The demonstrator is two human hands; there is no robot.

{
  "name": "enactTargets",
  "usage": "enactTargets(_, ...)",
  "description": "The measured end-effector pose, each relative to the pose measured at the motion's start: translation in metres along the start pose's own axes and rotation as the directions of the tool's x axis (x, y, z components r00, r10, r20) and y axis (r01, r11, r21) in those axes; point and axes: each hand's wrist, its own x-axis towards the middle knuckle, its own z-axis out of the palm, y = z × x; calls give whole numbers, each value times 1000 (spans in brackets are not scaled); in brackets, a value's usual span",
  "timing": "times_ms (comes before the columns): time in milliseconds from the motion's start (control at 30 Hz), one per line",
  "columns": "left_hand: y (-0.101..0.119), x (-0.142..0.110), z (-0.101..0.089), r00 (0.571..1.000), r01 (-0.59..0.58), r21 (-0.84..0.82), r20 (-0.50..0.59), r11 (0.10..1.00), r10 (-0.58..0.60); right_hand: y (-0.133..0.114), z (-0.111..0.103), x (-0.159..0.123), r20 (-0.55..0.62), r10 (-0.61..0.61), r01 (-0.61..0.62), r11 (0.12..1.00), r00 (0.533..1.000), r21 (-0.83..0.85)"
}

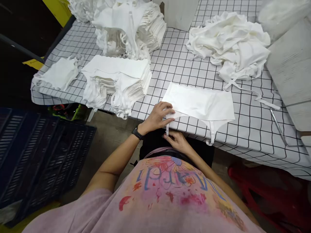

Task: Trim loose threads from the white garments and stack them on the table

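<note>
1. The right hand [178, 141] is pinching the lower end of a narrow white fabric strap [167, 129] between thumb and fingers, just below the table's front edge.
2. The left hand [161, 116] is resting its fingers at the near-left corner of a flat white fabric garment [199, 102], thumb parted from them; whether it is gripping cloth, I cannot tell.
3. The garment is lying along the front edge of a table covered in white cloth with a black grid [177, 64]; its right-hand strap [212, 131] is reaching that edge.
4. Left of it, beyond a narrow open strip, a neat stack of folded white garments [119, 68] is sitting, its straps overhanging the edge.
5. Behind and right, a loose white fabric heap [233, 48] is trailing a strap toward a bent metal rod [279, 129].
6. Bare cloth is running between stack and heap, and between garment and rod.
</note>
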Motion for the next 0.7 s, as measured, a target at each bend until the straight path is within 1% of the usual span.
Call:
enactTargets(67, -1, -1, 1, 1000, -13, 30, 14, 999, 13, -11, -7, -15, 29, -20, 20, 1000, 999, -17)
enactTargets(133, -1, 0, 1, 1000, -28, 54, 11, 998, 27, -22, -18, -38, 18, 7, -7, 1000, 1000, -26)
enactTargets(300, 0, 1, 4, 998, -46, 111, -29, 993, 49, -42, -50, -102, -11, 159, -158, 983, 987, 93)
enactTargets(400, 1, 1, 6, 999, -40, 118, -30, 992, 44, -46, -62, -132, -7, 242, -238, 959, 970, 157)
enactTargets(467, 2, 1, 6, 999, -34, 119, -29, 992, 37, -47, -65, -146, -2, 271, -266, 945, 963, 190)
enactTargets(567, 2, 1, 5, 997, -44, 136, -50, 990, 52, -52, -67, -157, -54, 301, -274, 919, 952, 283)
enactTargets(633, 1, 1, 6, 995, -58, 147, -67, 987, 69, -57, -69, -160, -109, 304, -244, 895, 946, 372)
enactTargets(700, -1, 1, 7, 994, -69, 150, -76, 986, 81, -63, -73, -159, -178, 271, -166, 877, 946, 452)
